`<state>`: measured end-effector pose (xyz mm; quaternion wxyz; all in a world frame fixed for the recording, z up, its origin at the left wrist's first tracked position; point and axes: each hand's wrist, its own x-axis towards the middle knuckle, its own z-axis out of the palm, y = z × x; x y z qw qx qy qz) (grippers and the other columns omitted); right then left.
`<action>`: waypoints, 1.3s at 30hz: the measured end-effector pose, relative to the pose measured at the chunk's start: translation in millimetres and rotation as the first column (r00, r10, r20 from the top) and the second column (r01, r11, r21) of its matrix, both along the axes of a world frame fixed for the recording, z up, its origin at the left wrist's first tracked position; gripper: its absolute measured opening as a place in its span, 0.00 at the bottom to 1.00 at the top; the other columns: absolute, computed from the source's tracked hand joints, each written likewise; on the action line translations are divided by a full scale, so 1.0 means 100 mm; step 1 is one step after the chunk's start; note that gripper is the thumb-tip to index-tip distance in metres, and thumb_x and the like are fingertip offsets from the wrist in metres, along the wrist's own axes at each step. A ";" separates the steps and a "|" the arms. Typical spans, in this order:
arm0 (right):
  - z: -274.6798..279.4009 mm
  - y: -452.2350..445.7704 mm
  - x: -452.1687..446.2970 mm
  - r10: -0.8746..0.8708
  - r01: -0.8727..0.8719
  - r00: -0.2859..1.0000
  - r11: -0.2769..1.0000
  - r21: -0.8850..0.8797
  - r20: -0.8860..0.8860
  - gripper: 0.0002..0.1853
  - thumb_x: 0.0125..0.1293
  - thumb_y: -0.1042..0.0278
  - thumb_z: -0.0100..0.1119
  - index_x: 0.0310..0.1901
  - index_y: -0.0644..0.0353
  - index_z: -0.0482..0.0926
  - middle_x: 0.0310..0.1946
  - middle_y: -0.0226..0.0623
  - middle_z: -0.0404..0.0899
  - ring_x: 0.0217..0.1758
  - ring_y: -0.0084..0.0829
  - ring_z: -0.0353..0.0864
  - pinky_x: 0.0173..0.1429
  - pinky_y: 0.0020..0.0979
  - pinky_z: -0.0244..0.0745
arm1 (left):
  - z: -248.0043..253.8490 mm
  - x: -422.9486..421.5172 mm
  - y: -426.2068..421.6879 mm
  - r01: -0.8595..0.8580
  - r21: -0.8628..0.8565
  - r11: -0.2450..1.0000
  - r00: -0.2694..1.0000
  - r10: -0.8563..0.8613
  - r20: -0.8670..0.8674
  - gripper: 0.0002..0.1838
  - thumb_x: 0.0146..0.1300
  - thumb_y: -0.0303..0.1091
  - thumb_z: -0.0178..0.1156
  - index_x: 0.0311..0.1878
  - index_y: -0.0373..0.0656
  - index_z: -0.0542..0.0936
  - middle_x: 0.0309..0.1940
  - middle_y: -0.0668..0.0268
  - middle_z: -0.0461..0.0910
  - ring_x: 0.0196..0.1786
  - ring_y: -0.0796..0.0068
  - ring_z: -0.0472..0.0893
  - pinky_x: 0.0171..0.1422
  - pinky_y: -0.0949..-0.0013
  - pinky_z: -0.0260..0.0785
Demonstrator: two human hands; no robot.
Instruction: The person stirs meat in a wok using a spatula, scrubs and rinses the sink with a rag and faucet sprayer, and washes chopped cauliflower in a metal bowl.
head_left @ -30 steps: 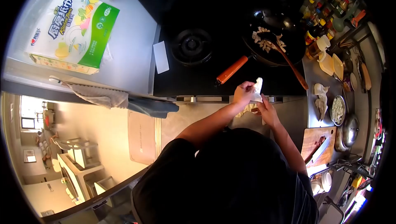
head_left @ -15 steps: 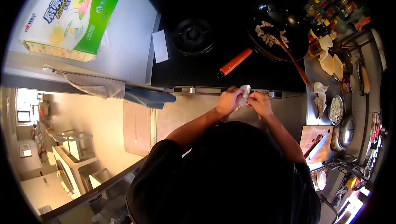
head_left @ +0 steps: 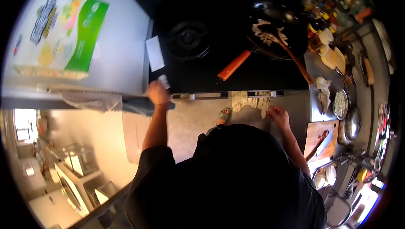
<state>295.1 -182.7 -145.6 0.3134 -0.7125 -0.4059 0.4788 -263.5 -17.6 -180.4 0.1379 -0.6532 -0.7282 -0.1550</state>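
A crumpled white paper towel (head_left: 163,81) sticks out of my left hand (head_left: 157,93), which is closed around it above the front left edge of the black stove. Motion smears that hand a little. My right hand (head_left: 279,117) is in front of the stove, fingers loosely bent, with no object visible in them. Just left of its fingertips hangs a pale patterned cloth (head_left: 249,101) at the stove front; whether they touch is unclear. A black wok (head_left: 276,52) with a wooden handle (head_left: 235,65) holds pale pieces of food (head_left: 268,33) and a wooden spatula (head_left: 295,58).
A kitchen towel pack (head_left: 86,35) lies on the left counter, and a white rectangular card (head_left: 155,54) beside the burner (head_left: 188,40). Rightward are a crumpled white cloth (head_left: 323,94), a bowl of white pieces (head_left: 340,104), and a cutting board (head_left: 314,133) with a knife (head_left: 324,144).
My hands have parted. The left has moved far left with the paper towel; the right has let go of it and shifted slightly right and down. The hanging cloth now shows between them.
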 end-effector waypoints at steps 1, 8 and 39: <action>-0.13 -0.12 0.05 -0.043 0.043 0.999 0.999 0.013 0.013 0.12 0.73 0.61 0.64 0.41 0.64 0.87 0.26 0.31 0.85 0.29 0.21 0.83 0.36 0.26 0.77 | -0.08 -0.31 0.05 -0.092 -0.059 0.994 0.990 0.085 -0.113 0.03 0.61 0.29 0.61 0.36 0.45 0.82 0.37 0.59 0.81 0.46 0.55 0.82 0.51 0.52 0.75; -0.15 -0.71 -0.01 -0.239 0.236 0.971 0.962 -0.140 -0.005 0.12 0.69 0.64 0.59 0.40 0.65 0.87 0.31 0.38 0.88 0.32 0.26 0.90 0.36 0.29 0.83 | -0.27 -0.99 0.41 -0.079 -0.227 0.971 0.987 0.045 -0.152 0.11 0.63 0.29 0.65 0.48 0.42 0.82 0.49 0.54 0.85 0.55 0.53 0.86 0.60 0.55 0.78; -0.28 -2.40 0.16 -0.129 0.154 0.985 0.958 -0.241 0.116 0.23 0.72 0.46 0.60 0.57 0.55 0.86 0.47 0.45 0.90 0.50 0.43 0.90 0.58 0.42 0.81 | -0.79 1.08 -0.97 0.745 -0.449 0.493 0.665 -0.497 0.558 0.04 0.69 0.31 0.63 0.42 0.43 0.85 0.36 0.56 0.84 0.40 0.52 0.83 0.46 0.56 0.76</action>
